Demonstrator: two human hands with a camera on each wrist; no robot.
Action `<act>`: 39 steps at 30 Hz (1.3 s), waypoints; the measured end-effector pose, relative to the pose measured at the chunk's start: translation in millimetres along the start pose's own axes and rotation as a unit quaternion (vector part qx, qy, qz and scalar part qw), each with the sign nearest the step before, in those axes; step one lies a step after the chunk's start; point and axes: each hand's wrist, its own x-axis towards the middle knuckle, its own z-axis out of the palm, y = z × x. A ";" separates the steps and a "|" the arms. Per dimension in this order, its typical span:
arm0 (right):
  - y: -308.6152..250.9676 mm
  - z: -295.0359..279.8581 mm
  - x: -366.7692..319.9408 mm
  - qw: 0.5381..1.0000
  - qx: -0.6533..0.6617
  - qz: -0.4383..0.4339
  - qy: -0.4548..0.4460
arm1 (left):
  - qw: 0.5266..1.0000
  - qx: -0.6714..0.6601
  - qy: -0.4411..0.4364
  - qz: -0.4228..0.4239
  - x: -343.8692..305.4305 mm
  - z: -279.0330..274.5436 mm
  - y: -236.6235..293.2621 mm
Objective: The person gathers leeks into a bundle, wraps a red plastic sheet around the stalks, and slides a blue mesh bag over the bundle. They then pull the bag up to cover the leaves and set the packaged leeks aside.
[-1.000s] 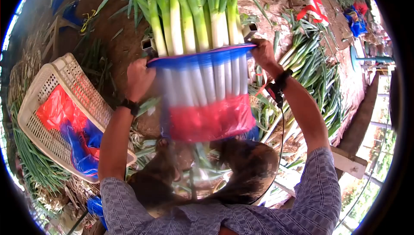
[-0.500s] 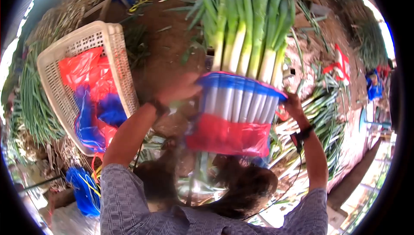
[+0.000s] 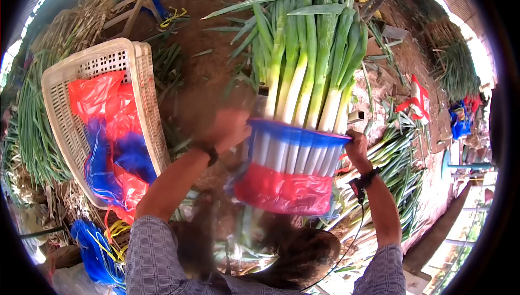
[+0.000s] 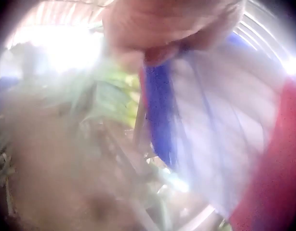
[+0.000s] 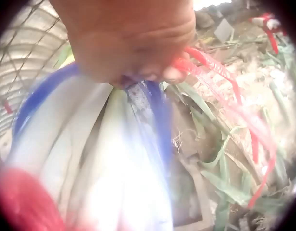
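Observation:
In the head view, a bunch of long green onions [image 3: 306,84] stands with its white stalks inside a clear plastic bag [image 3: 284,189]. The bag has a blue band at its mouth and a red lower part. My right hand [image 3: 357,151] pinches the right end of the blue rim; the right wrist view shows its fingertips gathering the blue edge. At the left end, my left hand [image 3: 230,128] is blurred. Its curled fingers grip the blue edge [image 4: 160,106] in the left wrist view. Green leaves fan out above the bag.
A cream plastic basket [image 3: 153,105] with red and blue bags [image 3: 116,111] stands at the left. Loose green onions [image 3: 401,173] lie in a heap at the right. Blue and yellow ties [image 3: 97,246] are at the lower left, and a wooden stool [image 3: 130,16] stands farther back.
The left hand came away from the bag's left corner half a second ago and is now back at it. The right hand keeps its hold. The bagged bunch now sits farther right in view.

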 end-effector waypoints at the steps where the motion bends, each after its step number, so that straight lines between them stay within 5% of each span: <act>1: 5.8 4.3 4.5 1.000 0.011 0.022 0.013 | 1.000 0.001 0.016 -0.002 2.2 0.2 1.7; 8: 30.9 14.5 17.9 0.996 -0.004 0.058 -0.060 | 0.997 -0.013 0.073 0.012 15.7 3.9 1.9; 11: 51.8 33.9 15.5 0.995 -0.087 0.037 0.011 | 0.996 -0.065 0.055 -0.001 20.5 4.3 4.2; 12: 98.8 61.5 13.5 0.992 -0.076 0.006 0.104 | 0.990 -0.113 0.080 0.004 22.4 4.7 -1.2; 13: 107.6 52.9 15.5 0.999 -0.029 0.026 0.006 | 0.988 -0.128 0.084 0.015 22.7 -0.3 -2.4; 14: 109.8 65.4 22.3 0.996 -0.005 -0.048 0.070 | 0.979 -0.202 -0.014 -0.041 18.6 -25.7 10.0; 15: 111.9 54.8 27.0 0.999 -0.025 -0.023 -0.008 | 0.949 -0.282 -0.106 -0.095 13.1 -46.9 24.1; 16: 92.4 37.0 26.7 0.989 0.129 0.027 -0.060 | 0.959 -0.275 -0.056 -0.050 9.6 -38.4 23.9; 17: 84.0 13.4 28.1 0.990 0.025 0.005 -0.136 | 0.964 -0.267 -0.008 0.003 1.4 -34.7 17.3; 18: 111.1 10.2 19.4 0.971 0.197 0.009 -0.138 | 0.936 -0.353 0.020 0.002 -17.4 -53.7 16.3; 19: 98.4 -9.0 4.3 0.967 0.220 0.091 -0.085 | 0.899 -0.436 0.048 0.005 -37.6 -74.3 19.9; 21: 95.5 -42.9 -10.4 0.991 0.125 0.049 -0.025 | 0.779 -0.621 0.079 0.039 -85.4 -93.8 -0.6; 23: 54.1 -76.4 -46.7 0.989 0.140 0.030 0.022 | 0.910 -0.408 0.074 -0.010 -175.1 -139.3 -18.2; 24: 34.0 -93.1 -60.8 0.997 0.052 0.016 -0.051 | 0.953 -0.295 0.064 -0.033 -220.1 -163.0 -26.6; 25: 22.9 -94.0 -84.4 0.962 0.257 0.051 -0.073 | 0.920 -0.339 0.095 -0.174 -264.2 -126.3 -85.1; 26: -21.8 -99.2 -114.0 0.955 0.285 0.027 -0.076 | 0.970 -0.072 0.190 -0.130 -302.1 -126.7 -110.2; 27: -38.5 -101.0 -132.7 0.972 0.204 0.033 -0.114 | 0.947 0.050 0.147 -0.282 -334.0 -140.3 -126.3; 29: -103.1 -97.4 -172.1 0.965 0.208 0.057 -0.147 | 0.883 0.033 0.351 -0.309 -382.5 -152.9 -164.6; 30: -145.5 -99.7 -187.2 0.950 0.220 0.139 -0.170 | 0.861 0.065 0.377 -0.336 -398.4 -160.7 -177.5; 32: -139.4 -85.9 -214.5 0.971 0.118 0.016 -0.209 | 0.817 0.167 0.413 -0.367 -414.9 -182.0 -191.7; 33: -143.4 -80.8 -225.3 0.968 0.135 0.034 -0.208 | 0.794 0.235 0.421 -0.371 -420.7 -193.4 -193.4; 34: -143.1 -78.6 -233.5 0.960 0.182 0.072 -0.199 | 0.798 0.153 0.462 -0.356 -422.8 -206.7 -187.2; 35: -147.7 -76.2 -237.3 0.949 0.230 0.108 -0.187 | 0.802 0.130 0.432 -0.392 -427.0 -213.1 -184.6; 36: -152.7 -74.0 -240.8 0.917 0.289 0.215 -0.173 | 0.808 0.085 0.308 -0.495 -426.2 -216.1 -180.6; 37: -154.7 -72.5 -238.9 0.920 0.274 0.209 -0.187 | 0.793 0.039 0.177 -0.582 -423.5 -219.0 -179.7; 39: -156.7 -74.4 -233.9 0.926 0.242 0.197 -0.211 | 0.811 0.003 0.122 -0.572 -437.9 -199.7 -216.8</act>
